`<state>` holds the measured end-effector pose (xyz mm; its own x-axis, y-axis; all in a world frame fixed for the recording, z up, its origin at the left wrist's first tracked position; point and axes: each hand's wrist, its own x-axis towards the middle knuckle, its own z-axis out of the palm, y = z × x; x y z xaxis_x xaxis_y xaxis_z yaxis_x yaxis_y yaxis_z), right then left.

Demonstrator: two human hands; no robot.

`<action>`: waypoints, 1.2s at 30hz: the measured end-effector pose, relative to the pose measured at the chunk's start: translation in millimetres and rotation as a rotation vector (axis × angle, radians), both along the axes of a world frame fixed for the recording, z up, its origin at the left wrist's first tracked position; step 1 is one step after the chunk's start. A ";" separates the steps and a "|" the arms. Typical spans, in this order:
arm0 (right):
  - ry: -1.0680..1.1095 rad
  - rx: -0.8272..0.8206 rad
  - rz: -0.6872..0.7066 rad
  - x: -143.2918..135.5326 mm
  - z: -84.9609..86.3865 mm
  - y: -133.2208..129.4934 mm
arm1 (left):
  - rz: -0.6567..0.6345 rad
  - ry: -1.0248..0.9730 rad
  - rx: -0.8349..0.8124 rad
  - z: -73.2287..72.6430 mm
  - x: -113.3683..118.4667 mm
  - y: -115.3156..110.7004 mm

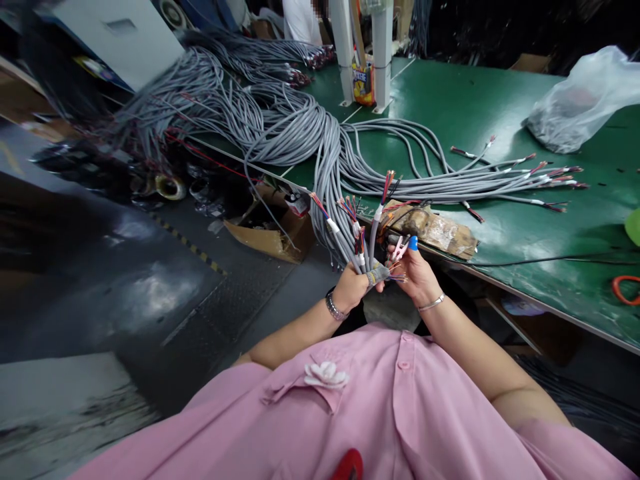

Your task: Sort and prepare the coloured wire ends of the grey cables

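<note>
My left hand [351, 288] is closed round several grey cables [345, 248] near their stripped ends, where red, black and blue wires fan out above white tape wraps. A grey knitted cover with a yellow edge [379, 273] shows at its fingers. Close by on the right, my right hand [419, 279] pinches a small pink clip-like piece [399, 249], whose exact kind I cannot make out. One fingertip of that hand wears a blue cover [413, 243]. Thin loose wire ends [398, 275] stick out between the two hands.
A large heap of grey cables [295, 127] runs across the green table [465, 100]. A stained wooden block [430, 229] lies at its near edge. Further right are a plastic bag [575, 103] and an orange handle [625, 290]. A cardboard box [273, 233] stands below.
</note>
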<state>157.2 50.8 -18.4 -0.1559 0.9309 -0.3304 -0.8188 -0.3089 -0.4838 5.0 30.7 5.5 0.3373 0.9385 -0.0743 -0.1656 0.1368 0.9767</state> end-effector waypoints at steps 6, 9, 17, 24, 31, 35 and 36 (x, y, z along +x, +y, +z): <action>0.004 0.032 0.016 -1.5 1.5 -1.8 | -0.004 0.037 0.003 -3.3 0.2 1.0; 0.015 0.040 0.046 0.3 4.8 -4.6 | -0.008 0.028 0.006 -1.9 -0.2 -0.2; -0.008 0.031 0.028 8.5 9.5 -7.3 | 0.048 0.002 0.038 4.6 -3.6 -11.2; -0.114 0.062 -0.026 5.2 4.2 -7.2 | 0.098 0.045 0.075 3.9 4.5 -11.9; -0.066 0.051 0.044 0.4 3.0 -4.5 | 0.119 0.098 0.104 -0.7 11.4 -10.5; -0.008 0.029 0.069 0.8 4.0 -1.2 | 0.145 0.105 0.098 -1.8 12.6 -10.9; -0.002 0.020 0.065 0.5 4.5 -0.5 | 0.150 0.107 0.099 -1.8 12.7 -11.0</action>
<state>157.7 50.3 -13.9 -0.2153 0.9253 -0.3121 -0.7965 -0.3513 -0.4921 17.7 19.7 3.7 0.1887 0.9820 -0.0067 -0.0716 0.0205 0.9972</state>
